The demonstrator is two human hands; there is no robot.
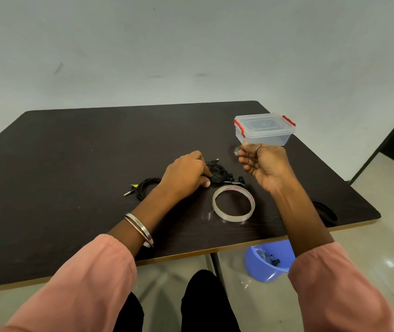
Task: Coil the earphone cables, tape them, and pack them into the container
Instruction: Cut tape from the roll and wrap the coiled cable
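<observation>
My left hand [186,173] presses down on a coiled black earphone cable [219,173] at the middle of the dark table, its earbuds [236,180] poking out to the right. My right hand [266,167] hovers just right of the coil, pinching a small clear piece of tape [236,150] between thumb and fingers. A roll of clear tape [233,203] lies flat in front of the coil. A second black earphone coil [143,188] with a yellow-marked plug lies left of my left wrist. The clear container [264,128], lid closed with red clips, stands at the far right.
The dark table [71,164] has its right edge close behind my right forearm, where another black cable [326,212] lies near the corner. A blue tub [269,262] with scraps sits on the floor under the table's front edge.
</observation>
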